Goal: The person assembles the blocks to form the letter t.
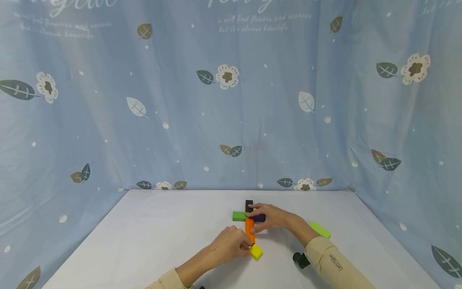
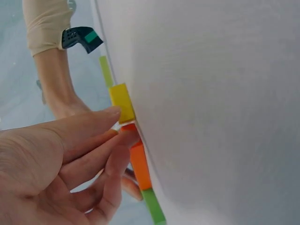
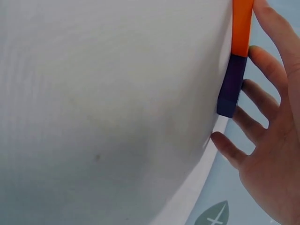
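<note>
In the head view, my left hand (image 1: 231, 245) pinches a yellow block (image 1: 256, 252) between thumb and fingers at the near end of an orange block (image 1: 250, 229). The left wrist view shows the thumb against the yellow block's side, with a fingertip by an orange-red piece below. A green block (image 1: 239, 216) and a dark purple block (image 1: 258, 218) lie crosswise at the orange block's far end, and a black block (image 1: 249, 206) extends beyond them. My right hand (image 1: 273, 216) spreads over this cross, thumb beside the orange block, fingers loosely extended along the purple block (image 3: 231, 86).
A lime-green block (image 1: 320, 229) lies on the white table (image 1: 162, 224), behind the right forearm. A dark camera mount (image 1: 300, 260) sticks out from the right wrist. Blue patterned curtain (image 1: 252, 120) borders the table at the back and sides.
</note>
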Available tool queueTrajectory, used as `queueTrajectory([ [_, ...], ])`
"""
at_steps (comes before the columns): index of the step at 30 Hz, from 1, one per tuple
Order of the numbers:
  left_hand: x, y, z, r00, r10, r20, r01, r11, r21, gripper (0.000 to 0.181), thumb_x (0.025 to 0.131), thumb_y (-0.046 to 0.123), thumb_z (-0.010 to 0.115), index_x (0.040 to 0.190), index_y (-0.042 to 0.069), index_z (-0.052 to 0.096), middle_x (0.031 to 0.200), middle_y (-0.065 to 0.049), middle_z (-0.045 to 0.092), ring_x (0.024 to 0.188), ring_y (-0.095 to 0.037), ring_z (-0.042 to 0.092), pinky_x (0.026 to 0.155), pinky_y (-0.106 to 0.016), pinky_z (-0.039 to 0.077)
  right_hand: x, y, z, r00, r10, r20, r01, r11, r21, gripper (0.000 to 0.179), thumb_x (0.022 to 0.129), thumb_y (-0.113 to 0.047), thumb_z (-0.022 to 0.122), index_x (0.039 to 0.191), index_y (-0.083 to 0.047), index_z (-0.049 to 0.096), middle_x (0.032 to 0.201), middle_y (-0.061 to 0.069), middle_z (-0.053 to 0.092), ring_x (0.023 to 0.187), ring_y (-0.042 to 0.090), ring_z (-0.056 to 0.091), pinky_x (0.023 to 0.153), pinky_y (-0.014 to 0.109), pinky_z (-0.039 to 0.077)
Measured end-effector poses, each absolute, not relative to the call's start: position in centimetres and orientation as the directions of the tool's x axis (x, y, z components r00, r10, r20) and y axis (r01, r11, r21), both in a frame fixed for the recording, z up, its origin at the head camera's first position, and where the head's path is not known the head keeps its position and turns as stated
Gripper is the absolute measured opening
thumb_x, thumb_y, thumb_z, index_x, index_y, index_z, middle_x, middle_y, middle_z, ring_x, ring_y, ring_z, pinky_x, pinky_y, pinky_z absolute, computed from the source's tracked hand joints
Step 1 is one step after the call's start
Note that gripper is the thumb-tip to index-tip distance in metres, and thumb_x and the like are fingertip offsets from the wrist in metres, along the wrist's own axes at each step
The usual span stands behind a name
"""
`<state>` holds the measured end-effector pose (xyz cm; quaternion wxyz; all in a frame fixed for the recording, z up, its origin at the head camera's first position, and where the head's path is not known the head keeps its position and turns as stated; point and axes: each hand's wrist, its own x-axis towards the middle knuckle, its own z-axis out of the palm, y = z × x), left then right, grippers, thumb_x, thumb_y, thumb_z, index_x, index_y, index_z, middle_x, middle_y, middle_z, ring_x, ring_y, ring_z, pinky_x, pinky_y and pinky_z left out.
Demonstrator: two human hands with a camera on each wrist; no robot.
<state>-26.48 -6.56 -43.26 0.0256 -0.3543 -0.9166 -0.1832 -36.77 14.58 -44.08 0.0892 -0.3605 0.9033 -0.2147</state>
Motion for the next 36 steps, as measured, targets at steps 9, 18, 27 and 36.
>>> queueTrajectory([
  [9,-28.1,-7.3,-42.0,-0.727,0.630,0.274,0.685,0.636,0.355,0.017,0.082,0.020,0.080,0.097,0.011,0.079,0.092,0.003,0.077,0.078,-0.006,0.068,0.068,-0.010,0.050,-36.6,14.3,-43.8,-0.732,-0.681,-0.004,-0.618,0.668,-0.415,0.061,0.080,-0.051,0.076,0.134,-0.027,0.061,0.154,0.008,0.043,0.140,0.039,0.039,0.107,0.068,0.033],
  [18,-31.4,-8.4,-41.8,-0.742,0.611,0.277,0.670,0.673,0.313,0.031,0.083,0.022,0.080,0.109,0.005,0.076,0.111,-0.008,0.072,0.098,-0.020,0.064,0.086,-0.029,0.055,-36.8,14.2,-43.8,-0.733,-0.681,0.001,-0.620,0.667,-0.414,0.066,0.080,-0.052,0.076,0.137,-0.024,0.058,0.152,0.009,0.046,0.139,0.038,0.041,0.108,0.067,0.034],
  [27,-34.4,-8.3,-41.8,-0.767,0.630,0.124,0.625,0.688,0.370,0.047,0.084,0.030,0.079,0.122,0.003,0.069,0.140,-0.014,0.057,0.129,-0.030,0.053,0.109,-0.049,0.043,-36.5,14.5,-43.6,-0.741,-0.671,0.018,-0.611,0.664,-0.431,0.086,0.078,-0.055,0.077,0.147,-0.015,0.045,0.150,0.008,0.047,0.135,0.033,0.045,0.109,0.060,0.038],
  [36,-35.4,-7.3,-42.2,-0.738,0.672,0.063,0.648,0.680,0.342,0.053,0.083,0.037,0.077,0.126,0.007,0.067,0.143,-0.011,0.056,0.128,-0.027,0.053,0.109,-0.043,0.044,-35.9,15.3,-43.2,-0.754,-0.656,0.031,-0.598,0.666,-0.447,0.088,0.075,-0.052,0.080,0.147,-0.013,0.045,0.149,0.007,0.049,0.134,0.032,0.047,0.109,0.057,0.040],
])
